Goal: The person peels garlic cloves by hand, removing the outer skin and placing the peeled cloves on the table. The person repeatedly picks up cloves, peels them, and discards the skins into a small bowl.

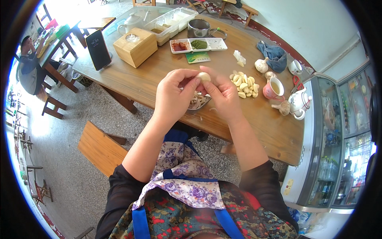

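A pale garlic clove (203, 76) is pinched between the fingertips of my left hand (178, 85) and my right hand (223, 93), above the near edge of the wooden table. Below them, partly hidden by my hands, a container of garlic skins (195, 102) sits at the table's edge. To the right of my right hand lies a pile of peeled garlic cloves (244, 84). Whole garlic bulbs (261, 65) rest farther right, and another bulb (282, 107) lies by the white teapot (299, 102).
A red-patterned cup (273, 89) with liquid stands at the right, near a blue cloth (273, 56). At the back are a three-part condiment tray (217, 44), a metal pot (198, 29), a wooden tissue box (135, 47) and a phone (98, 50). Another person (28, 67) sits far left.
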`<state>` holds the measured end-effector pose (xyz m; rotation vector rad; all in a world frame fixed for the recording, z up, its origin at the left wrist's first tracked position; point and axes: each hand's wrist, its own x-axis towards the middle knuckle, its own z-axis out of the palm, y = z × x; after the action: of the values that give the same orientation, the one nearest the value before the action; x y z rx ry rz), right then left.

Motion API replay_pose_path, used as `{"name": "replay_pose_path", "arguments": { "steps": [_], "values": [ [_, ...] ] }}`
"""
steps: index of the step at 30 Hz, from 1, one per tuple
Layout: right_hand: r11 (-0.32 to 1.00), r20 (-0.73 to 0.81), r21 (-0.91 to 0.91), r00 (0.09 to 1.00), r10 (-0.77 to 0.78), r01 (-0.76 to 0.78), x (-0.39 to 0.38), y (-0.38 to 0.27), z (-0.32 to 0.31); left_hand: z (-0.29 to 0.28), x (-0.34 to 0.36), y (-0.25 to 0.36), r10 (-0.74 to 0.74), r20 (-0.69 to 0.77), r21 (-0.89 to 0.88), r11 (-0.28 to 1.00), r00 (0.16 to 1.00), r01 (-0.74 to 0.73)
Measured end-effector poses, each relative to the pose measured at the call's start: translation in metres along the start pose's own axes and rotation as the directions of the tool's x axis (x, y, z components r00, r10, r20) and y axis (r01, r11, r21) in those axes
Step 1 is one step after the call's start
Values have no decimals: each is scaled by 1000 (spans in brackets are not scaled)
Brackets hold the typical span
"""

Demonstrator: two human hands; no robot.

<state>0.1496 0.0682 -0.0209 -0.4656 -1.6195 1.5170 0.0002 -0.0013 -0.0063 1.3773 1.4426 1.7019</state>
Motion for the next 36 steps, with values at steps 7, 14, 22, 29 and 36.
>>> {"name": "replay_pose_path", "arguments": {
  "steps": [7,14,22,29,36],
  "values": [
    [1000,-2,12,1000,13,-13,-1,0,-1,-2,-3,-1,-106,12,-54,993,994,106],
    [997,47,-74,999,27,-24,0,-3,-5,-11,-1,-5,-214,101,-40,975,972,219],
    [1000,68,6,998,9,-10,2,3,-9,-11,-4,-3,-231,91,-197,949,969,244],
    [996,37,-85,999,33,-30,0,1,-4,-11,-10,4,-158,78,-37,986,984,161],
    [996,107,-67,992,60,-53,0,-2,-6,-17,-6,-4,-252,126,-84,961,959,264]
  ]
}}
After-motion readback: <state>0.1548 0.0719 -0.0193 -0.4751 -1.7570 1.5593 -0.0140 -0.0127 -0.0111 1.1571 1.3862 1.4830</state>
